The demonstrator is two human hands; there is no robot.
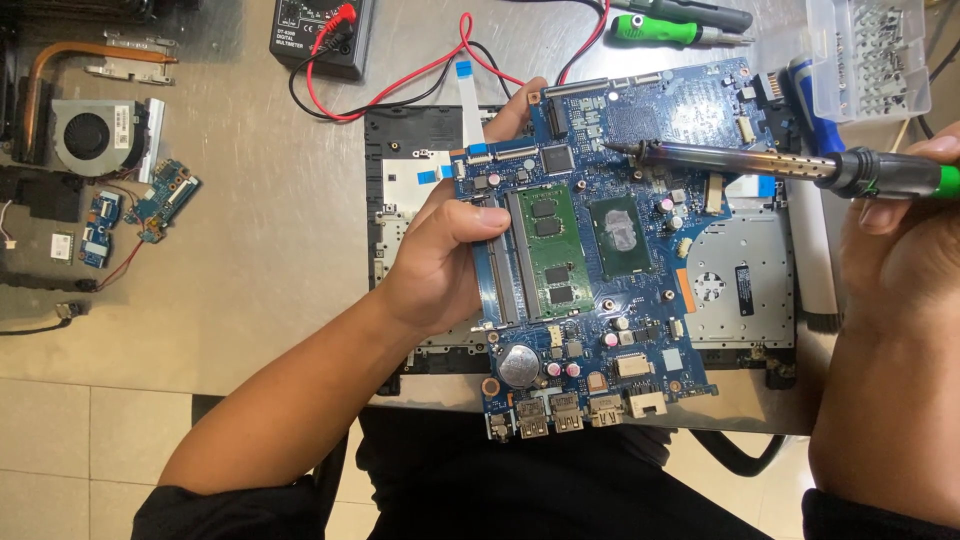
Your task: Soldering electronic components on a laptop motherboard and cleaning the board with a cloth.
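The left hand (440, 255) is closed on the left edge of one blue circuit board (610, 250), thumb on top and fingers wrapped behind it, holding the board above an opened laptop shell (745, 290) on the grey table (250, 230). One green memory stick (552, 250) sits in the board's middle beside one bare chip (620, 235) smeared with grey paste, and one round coin battery (519, 365) sits near its lower edge. The right hand (895, 240) grips one soldering iron (780, 165) by its green and black handle, the tip touching or just above the board's upper part. Two green screwdrivers (680, 25) lie at the top, next to one clear box of screws (870, 55). One black meter (322, 35) with red and black leads stands at the top, and one fan (95, 135) lies far left with three small boards (165, 195) near it.
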